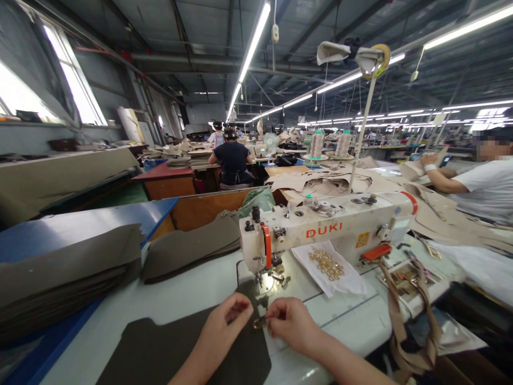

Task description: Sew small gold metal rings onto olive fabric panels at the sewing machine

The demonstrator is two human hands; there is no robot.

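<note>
My right hand (294, 323) pinches a short dark strap tab with a small gold ring (257, 324) at its end, just in front of the needle area. Close by on the left, my left hand (228, 323) has thumb and fingertips drawn together. Whatever is between them is hidden or too small to name. Under the left wrist lies a dark grey-brown panel (160, 347), flat on the sewing table (124, 310). Both hands are in front of the white sewing machine (296, 235). Its presser foot and needle plate (266, 283) are lit by a lamp.
Behind the needle, a white bag (336, 286) holds many gold rings. Stacked dark panels (72, 278) stand at left, with more panels (192, 248) beside the machine head. At right, a beige strap (396, 321) hangs from a parts tray (412, 278). A person (481, 182) handles beige pieces nearby.
</note>
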